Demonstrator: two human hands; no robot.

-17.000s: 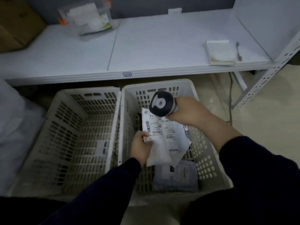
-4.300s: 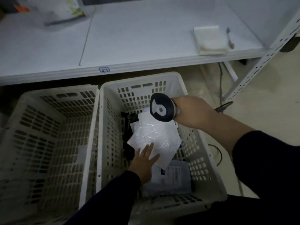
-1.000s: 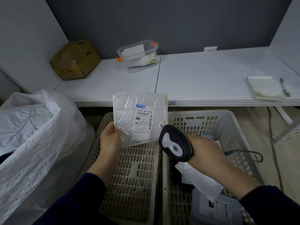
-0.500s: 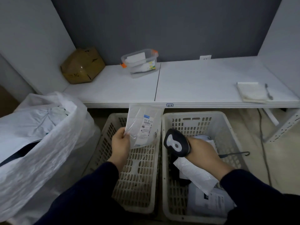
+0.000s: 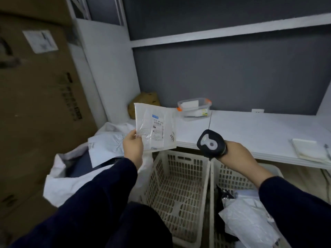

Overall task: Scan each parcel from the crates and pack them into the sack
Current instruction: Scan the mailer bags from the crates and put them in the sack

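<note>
The bubble-wrap parcel (image 5: 155, 129) is upright in the air, label toward the camera. It sits above the near edge of the white sack (image 5: 59, 179) and the left crate (image 5: 179, 176), in front of the worktop (image 5: 250, 129). The left hand (image 5: 133, 145) pinches its lower left corner, thumb on the front. The right hand (image 5: 238, 154) has its grip wrapped round the barcode scanner (image 5: 211, 144), above the right crate (image 5: 231, 176) and well apart from the parcel. More parcels (image 5: 247, 221) lie in that crate. A clear plastic container (image 5: 194, 109) stands on the worktop, and a large cardboard box (image 5: 35, 104) stands left of the sack.
</note>
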